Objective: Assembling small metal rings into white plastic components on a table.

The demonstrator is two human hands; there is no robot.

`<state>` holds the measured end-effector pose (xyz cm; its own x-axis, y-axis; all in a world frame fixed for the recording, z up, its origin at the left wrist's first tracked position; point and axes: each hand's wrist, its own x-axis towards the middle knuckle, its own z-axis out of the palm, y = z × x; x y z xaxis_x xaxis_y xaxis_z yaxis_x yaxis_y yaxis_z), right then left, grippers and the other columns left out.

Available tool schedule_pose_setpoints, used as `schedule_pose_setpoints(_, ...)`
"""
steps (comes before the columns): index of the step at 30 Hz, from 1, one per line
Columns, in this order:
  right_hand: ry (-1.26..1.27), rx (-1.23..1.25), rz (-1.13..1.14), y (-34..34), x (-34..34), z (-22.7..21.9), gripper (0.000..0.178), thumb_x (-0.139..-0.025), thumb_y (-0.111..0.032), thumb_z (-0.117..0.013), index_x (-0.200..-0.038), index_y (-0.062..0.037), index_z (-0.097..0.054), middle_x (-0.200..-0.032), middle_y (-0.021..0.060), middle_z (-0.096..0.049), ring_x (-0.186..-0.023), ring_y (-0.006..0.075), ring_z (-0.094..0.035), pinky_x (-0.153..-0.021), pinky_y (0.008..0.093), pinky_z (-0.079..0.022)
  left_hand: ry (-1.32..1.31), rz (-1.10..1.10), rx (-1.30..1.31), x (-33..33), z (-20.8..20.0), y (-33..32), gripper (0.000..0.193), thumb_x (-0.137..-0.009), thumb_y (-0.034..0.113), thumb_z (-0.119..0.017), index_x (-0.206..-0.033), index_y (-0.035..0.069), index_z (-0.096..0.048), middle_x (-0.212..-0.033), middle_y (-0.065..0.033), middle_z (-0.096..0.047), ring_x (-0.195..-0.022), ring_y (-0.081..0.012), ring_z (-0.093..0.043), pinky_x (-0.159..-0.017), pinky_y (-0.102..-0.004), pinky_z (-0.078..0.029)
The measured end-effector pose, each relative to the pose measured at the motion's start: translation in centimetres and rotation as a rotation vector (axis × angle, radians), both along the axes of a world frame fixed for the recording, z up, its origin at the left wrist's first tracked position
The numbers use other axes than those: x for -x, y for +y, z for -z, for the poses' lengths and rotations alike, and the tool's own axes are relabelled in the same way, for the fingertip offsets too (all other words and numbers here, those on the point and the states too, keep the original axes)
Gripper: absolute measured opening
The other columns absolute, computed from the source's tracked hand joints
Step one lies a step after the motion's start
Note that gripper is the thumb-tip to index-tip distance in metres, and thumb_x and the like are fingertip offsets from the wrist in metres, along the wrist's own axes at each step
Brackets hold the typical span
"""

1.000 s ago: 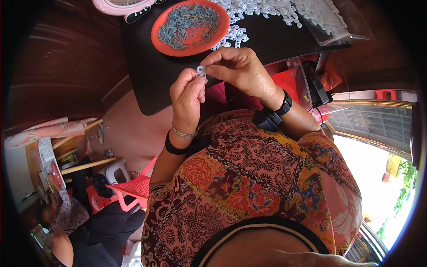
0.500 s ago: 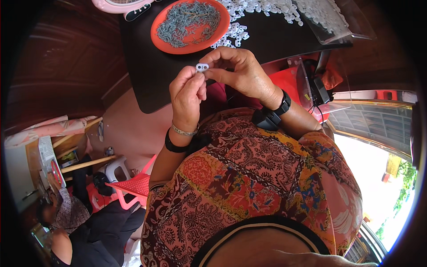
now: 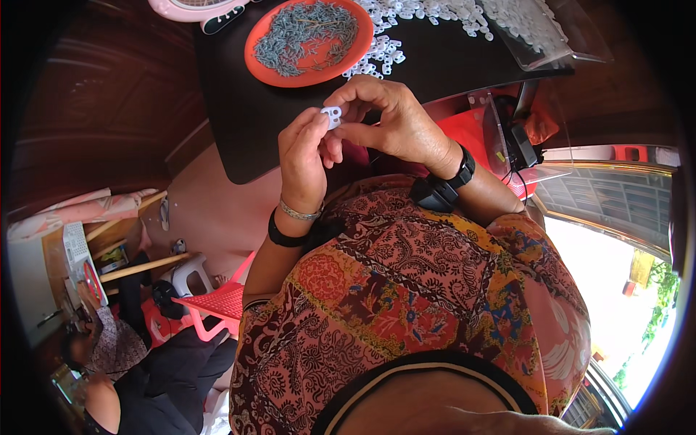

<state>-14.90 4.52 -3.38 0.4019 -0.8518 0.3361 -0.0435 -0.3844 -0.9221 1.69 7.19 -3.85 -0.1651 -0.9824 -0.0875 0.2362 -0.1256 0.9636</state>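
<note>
A small white plastic piece with two round holes [image 3: 333, 114] is pinched between the thumb and index finger of my left hand [image 3: 303, 163], just off the table's near edge. My right hand [image 3: 399, 123] comes in from the other side, index finger above the piece and thumb below, both fingertips meeting its edge. Any smaller part between those fingertips is hidden. Beyond my hands, an orange plate [image 3: 262, 67] carries a heap of small grey-blue parts [image 3: 304, 36]. Many similar white pieces [image 3: 384, 54] lie loose to the right of the plate.
The black table [image 3: 232, 130] has a clear plastic tray [image 3: 580, 54] of white pieces at its far right. A pink-rimmed object [image 3: 196, 10] stands at the far left. A red plastic chair [image 3: 217, 301] and a seated person [image 3: 159, 377] are at the lower left.
The white piece has tilted and turned in my fingers, its holes now stacked rather than side by side. My hands have barely shifted otherwise.
</note>
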Motion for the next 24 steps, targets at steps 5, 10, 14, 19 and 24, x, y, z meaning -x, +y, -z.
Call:
schedule_pose_setpoints(5, 0.001, 0.044, -0.009, -0.05, -0.03, 0.01, 0.026, -0.077, -0.006, -0.074, -0.101, -0.0038, -0.064, -0.084, 0.0026, -0.063, -0.076, 0.0101, -0.063, -0.068, 0.0237, -0.050, -0.003, 0.007, 0.006, 0.05, 0.17, -0.05, 0.025, -0.092, 0.026, -0.048, -0.086, 0.003, -0.054, -0.063, -0.0006, -0.048, -0.053, -0.0082, -0.045, -0.047, -0.0204, -0.031)
schedule_pose_setpoints(10, 0.214, 0.317, 0.193, 0.34, -0.89, -0.12, 0.029, -0.073, -0.009, -0.076, -0.100, -0.0036, -0.064, -0.086, 0.0070, -0.062, -0.074, 0.0168, -0.064, -0.065, 0.0278, -0.052, -0.043, -0.089, 0.000, 0.69, 0.17, 0.09, 0.027, -0.092, 0.025, -0.049, -0.083, 0.001, -0.058, -0.063, -0.0003, -0.051, -0.051, -0.0068, -0.047, -0.046, -0.0199, -0.034)
schedule_pose_setpoints(14, 0.234, 0.369, 0.192, 0.34, -0.67, -0.30, 0.030, -0.073, -0.010, -0.076, -0.099, -0.0030, -0.065, -0.087, 0.0080, -0.062, -0.075, 0.0189, -0.064, -0.064, 0.0297, -0.053, 0.060, -0.127, 0.008, 0.64, 0.23, 0.16, 0.026, -0.092, 0.024, -0.049, -0.081, 0.002, -0.057, -0.063, -0.0009, -0.051, -0.052, -0.0078, -0.049, -0.047, -0.0200, -0.035)
schedule_pose_setpoints(19, 0.202, 0.410, 0.156, 0.42, -0.54, -0.38, 0.029, -0.072, -0.009, -0.076, -0.099, -0.0032, -0.066, -0.087, 0.0080, -0.064, -0.076, 0.0213, -0.065, -0.065, 0.0293, -0.053, 0.058, -0.117, 0.000, 0.54, 0.36, 0.10, 0.025, -0.091, 0.022, -0.050, -0.077, 0.002, -0.055, -0.063, -0.0015, -0.051, -0.051, -0.0089, -0.049, -0.047, -0.0202, -0.035)
schedule_pose_setpoints(24, 0.191, 0.406, 0.147, 0.53, -0.47, -0.52, 0.027, -0.072, -0.009, -0.076, -0.097, -0.0035, -0.067, -0.085, 0.0076, -0.064, -0.076, 0.0217, -0.064, -0.065, 0.0298, -0.053, 0.062, -0.090, 0.023, 0.51, 0.13, 0.23, 0.024, -0.090, 0.021, -0.050, -0.077, 0.002, -0.055, -0.059, -0.0013, -0.049, -0.050, -0.0090, -0.048, -0.046, -0.0200, -0.034)
